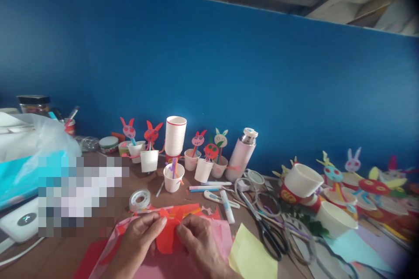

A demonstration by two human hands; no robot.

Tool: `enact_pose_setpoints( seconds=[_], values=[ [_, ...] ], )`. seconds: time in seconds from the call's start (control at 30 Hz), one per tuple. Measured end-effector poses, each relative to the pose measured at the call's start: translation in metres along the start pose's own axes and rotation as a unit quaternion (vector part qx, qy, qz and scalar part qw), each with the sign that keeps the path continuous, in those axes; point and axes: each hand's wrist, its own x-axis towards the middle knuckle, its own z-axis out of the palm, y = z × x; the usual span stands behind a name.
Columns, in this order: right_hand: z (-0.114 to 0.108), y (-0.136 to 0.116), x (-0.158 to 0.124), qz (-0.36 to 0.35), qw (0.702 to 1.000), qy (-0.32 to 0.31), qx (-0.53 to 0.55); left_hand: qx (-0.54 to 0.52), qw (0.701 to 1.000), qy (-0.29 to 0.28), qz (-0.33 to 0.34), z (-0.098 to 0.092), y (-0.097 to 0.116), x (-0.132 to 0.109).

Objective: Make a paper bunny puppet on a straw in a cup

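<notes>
Between my two hands is a red paper cutout with a rounded lower edge and narrower parts at the top. My left hand pinches its upper left side between thumb and fingers. On the other side, the fingers of my right hand are closed on its right edge. Beneath them lie pink paper sheets and a red sheet. Red and orange paper scraps lie just beyond my fingertips. A yellow paper sheet is right of my right hand.
Black-handled scissors, a glue stick, a white utility knife and a tape roll lie around. Behind stand paper cups with rabbit-like figures, a cup stack and a pink thermos. More cups crowd the right.
</notes>
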Motion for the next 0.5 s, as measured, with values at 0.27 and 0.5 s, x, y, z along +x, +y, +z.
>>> enact_pose_setpoints(
  seconds=[0.27,0.5],
  values=[
    [0.0013,0.0002,-0.0008,-0.012,1.0,0.0,0.013,0.025,0.998,0.014,0.046,-0.0018,-0.0031,0.0018],
    [-0.0022,0.0018,0.0021,-0.014,0.999,0.035,-0.002,-0.06,0.995,-0.071,-0.029,0.0045,-0.0041,-0.0027]
  ],
)
